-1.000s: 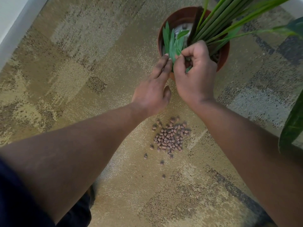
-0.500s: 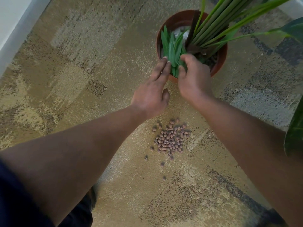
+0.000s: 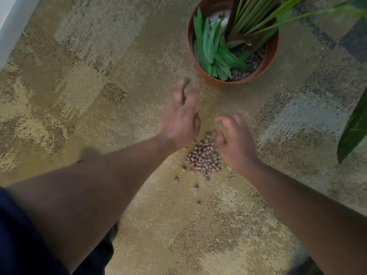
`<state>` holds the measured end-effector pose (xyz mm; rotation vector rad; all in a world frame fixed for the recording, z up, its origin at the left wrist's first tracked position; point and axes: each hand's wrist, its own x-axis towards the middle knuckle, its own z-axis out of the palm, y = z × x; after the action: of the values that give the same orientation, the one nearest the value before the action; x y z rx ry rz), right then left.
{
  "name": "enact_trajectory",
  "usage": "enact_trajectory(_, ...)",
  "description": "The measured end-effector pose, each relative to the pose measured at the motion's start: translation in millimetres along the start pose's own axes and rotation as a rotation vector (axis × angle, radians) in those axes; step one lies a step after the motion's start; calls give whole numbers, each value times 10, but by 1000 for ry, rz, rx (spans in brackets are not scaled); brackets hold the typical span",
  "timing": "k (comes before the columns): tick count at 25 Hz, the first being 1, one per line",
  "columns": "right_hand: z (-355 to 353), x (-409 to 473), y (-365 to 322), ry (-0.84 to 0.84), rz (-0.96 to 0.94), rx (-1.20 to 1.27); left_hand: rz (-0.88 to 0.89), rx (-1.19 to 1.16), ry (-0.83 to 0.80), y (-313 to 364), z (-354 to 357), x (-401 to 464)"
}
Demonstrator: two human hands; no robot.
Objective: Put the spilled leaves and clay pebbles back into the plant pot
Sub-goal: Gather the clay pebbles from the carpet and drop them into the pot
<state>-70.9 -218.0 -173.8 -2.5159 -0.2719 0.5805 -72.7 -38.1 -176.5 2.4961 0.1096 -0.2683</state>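
A terracotta plant pot (image 3: pixel 272 50) stands on the carpet at the upper right, with long green stems rising from it. A bundle of loose green leaves (image 3: pixel 210 46) lies inside its left half, on clay pebbles. A pile of brown clay pebbles (image 3: pixel 203 157) sits on the carpet below the pot, with a few strays beside it. My left hand (image 3: pixel 181 122), blurred, hovers open just left of and above the pile. My right hand (image 3: pixel 234 143) is open at the pile's right edge, fingers curled downward. Neither hand holds anything.
Patterned beige and grey carpet (image 3: pixel 99 76) covers the floor. A white skirting edge (image 3: pixel 12 26) runs along the upper left. A broad dark green leaf (image 3: pixel 355 126) hangs in at the right. My dark clothing (image 3: pixel 19 245) shows at the lower left.
Both hands let go of the leaves, which now rest in the pot, and drew back down toward the pebble pile.
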Motion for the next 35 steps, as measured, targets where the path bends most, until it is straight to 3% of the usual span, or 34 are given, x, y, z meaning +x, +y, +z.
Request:
enact_trajectory(3, 187, -180, 288, -241, 291, 20, -165, -51, -199, -144, 232, -338)
enact_trajectory(5, 272, -248, 402, -295, 349, 32, -252, -69, -346, -240, 371, -481)
enact_trajectory(7, 331, -250, 431, -267, 322, 46, -292, -51, -394, -292, 468, -540)
enact_trajectory(11, 419, -175, 407, -272, 244, -15, -293, -57, -299, -284, 551, -516)
enact_trajectory(15, 486, -169, 368, -295, 243, -62, -191, 37, -369, -252, 585, -519)
enact_trajectory(21, 473, -175, 438, -189, 363, 73, -175, 63, -366, -290, 529, -540)
enact_trajectory(25, 466, -201, 418, -148, 379, 111, -345, -25, -331, -291, 501, -538)
enact_trajectory(28, 459, -208, 397, -228, 281, -15, -451, -120, -296, -270, 474, -476)
enact_trajectory(35, 429, -187, 372, -368, 238, -46, -415, -334, -115, -74, 255, -289)
